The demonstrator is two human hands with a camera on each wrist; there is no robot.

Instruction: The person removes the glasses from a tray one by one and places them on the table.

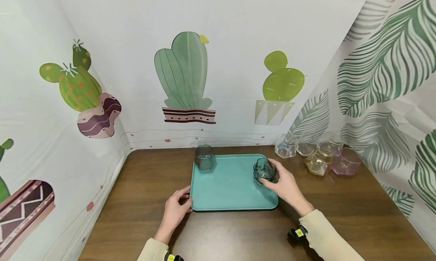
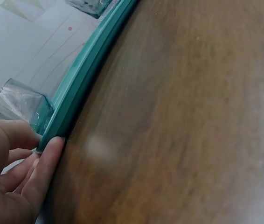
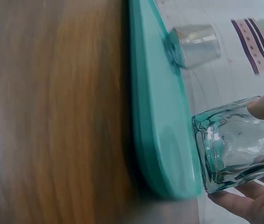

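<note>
A turquoise rectangular tray (image 1: 231,193) lies on the wooden table. My left hand (image 1: 177,206) pinches its front left corner; the left wrist view has thumb and fingers (image 2: 48,161) on either side of the rim. In my right hand (image 1: 286,183) is a blue-green drinking glass (image 3: 232,144), gripped between thumb and fingers over the tray's right side. Seen from the right wrist, the glass's base is close to the tray surface. A grey-tinted glass (image 1: 205,158) stands upright at the tray's back left corner.
Several more faceted glasses stand at the table's back right: clear ones, an amber glass (image 1: 319,162) and a pink glass (image 1: 346,162). A cloth (image 1: 235,71) printed with cacti hangs behind the wooden table (image 1: 231,234), and a leaf-patterned one is at the right.
</note>
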